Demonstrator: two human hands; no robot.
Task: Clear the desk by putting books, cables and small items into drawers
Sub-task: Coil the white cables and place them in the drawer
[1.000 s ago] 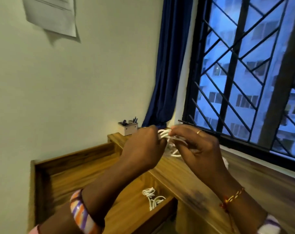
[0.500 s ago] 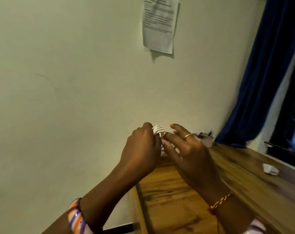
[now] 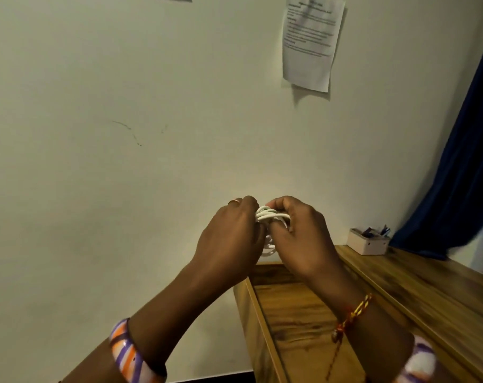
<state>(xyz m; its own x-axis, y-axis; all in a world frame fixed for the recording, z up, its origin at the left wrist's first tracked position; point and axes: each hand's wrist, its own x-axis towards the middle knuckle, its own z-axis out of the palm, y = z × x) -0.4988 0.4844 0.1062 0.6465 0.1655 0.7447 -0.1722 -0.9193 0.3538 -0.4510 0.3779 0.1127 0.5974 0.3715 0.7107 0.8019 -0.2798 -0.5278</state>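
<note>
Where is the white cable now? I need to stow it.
The white cable sits coiled between the left hand and right hand, above the open drawer.

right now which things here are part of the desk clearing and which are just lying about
Job in hand: white cable, held by left hand and right hand; open drawer.
Lying about: pen holder, paper on wall, curtain.

view swung left | open drawer (image 3: 295, 322) below hands (window gone) | cable (image 3: 270, 215) coiled tighter
</note>
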